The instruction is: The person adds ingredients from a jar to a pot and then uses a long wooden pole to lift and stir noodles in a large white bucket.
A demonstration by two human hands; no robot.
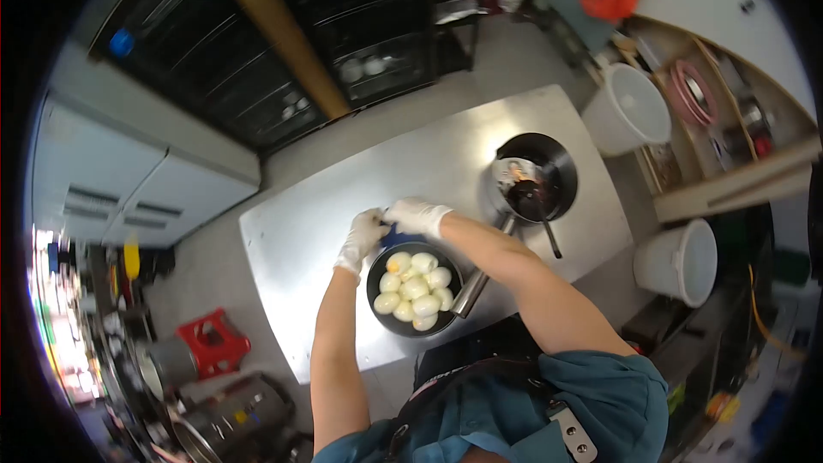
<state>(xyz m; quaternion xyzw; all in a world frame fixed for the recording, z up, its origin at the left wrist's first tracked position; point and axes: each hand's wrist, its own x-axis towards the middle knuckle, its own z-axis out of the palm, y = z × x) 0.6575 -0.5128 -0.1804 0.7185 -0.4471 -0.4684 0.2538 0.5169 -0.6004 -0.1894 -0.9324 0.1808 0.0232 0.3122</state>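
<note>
Both my hands wear white gloves and meet over the steel table, just beyond a dark pan (375, 273). In the pan lie several peeled boiled eggs (414, 288), one showing some yolk. My left hand (363, 237) is closed on the left end of a dark blue cloth (399, 237). From the right, my right hand (417, 217) has its fingers bent over the same cloth. Part of the cloth is hidden by the gloves. The pan's metal handle (470, 293) points up and to the right, below my right forearm.
On the right of the steel table (317, 206) stand a dark pot (561, 173) and a smaller saucepan with a black ladle (549, 231). White buckets (630, 111) and an open drawer (729, 189) lie beyond the right edge. A red stool (214, 343) is at left.
</note>
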